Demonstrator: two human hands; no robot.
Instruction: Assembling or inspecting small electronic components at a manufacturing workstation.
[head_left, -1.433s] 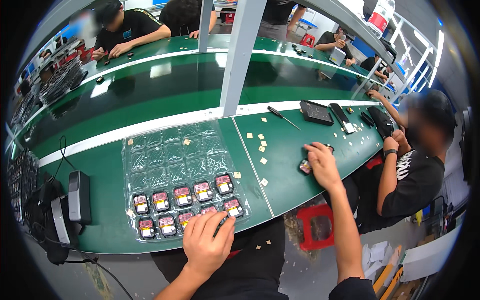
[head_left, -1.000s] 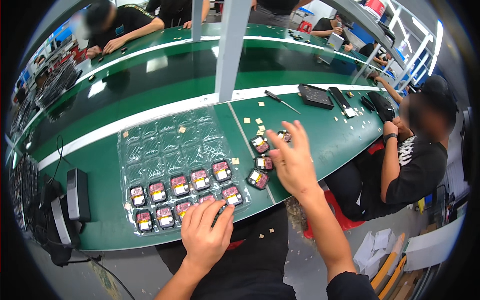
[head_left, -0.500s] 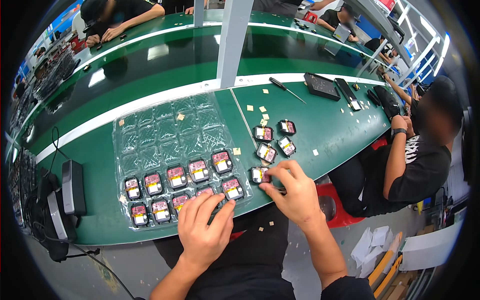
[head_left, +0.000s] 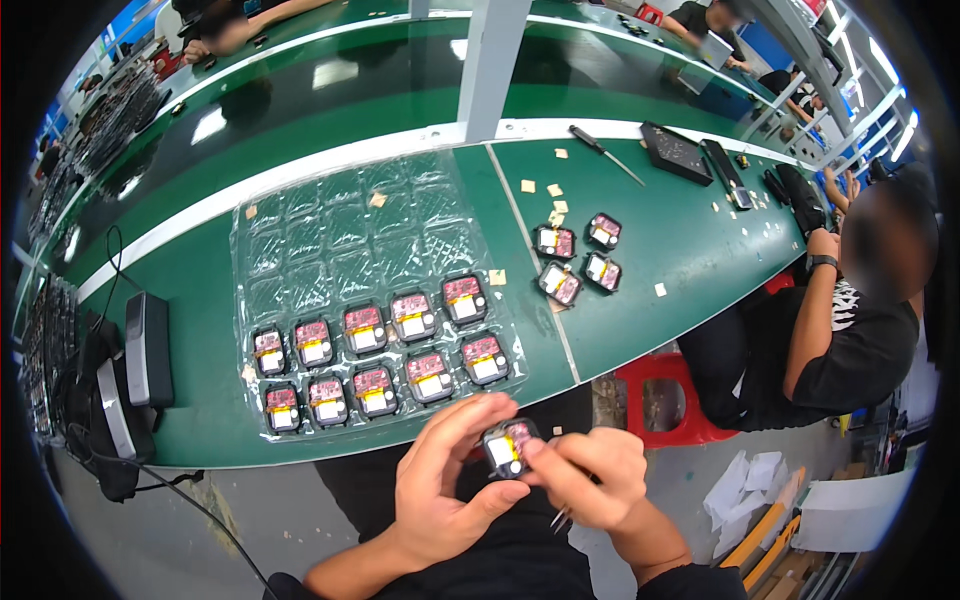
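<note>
A small black square device housing [head_left: 503, 452] with a red circuit board and a white-and-yellow part is in front of my body, off the bench edge. My left hand [head_left: 438, 490] is curved round it, fingers at its far side and thumb at its near side. My right hand [head_left: 598, 482] pinches its right edge. A thin metal tip like that of tweezers [head_left: 560, 518] sticks out below my right hand; the rest is hidden. Two rows of similar housings [head_left: 375, 390] sit in a clear plastic blister tray [head_left: 335, 197]. Several more housings [head_left: 559, 284] lie on the bench to the tray's right.
A screwdriver [head_left: 600, 150], a black parts tray [head_left: 676, 155] and small tan squares [head_left: 528, 186] lie on the green bench [head_left: 650, 250]. A grey post [head_left: 490, 80] rises behind. A person [head_left: 860, 340] sits at the right, near a red stool [head_left: 665, 400]. Black boxy equipment [head_left: 147, 350] stands left.
My right hand has lifted a housing off the bench and brought it toward my body. My left hand has moved from the tray to meet it. The view has shifted slightly.
</note>
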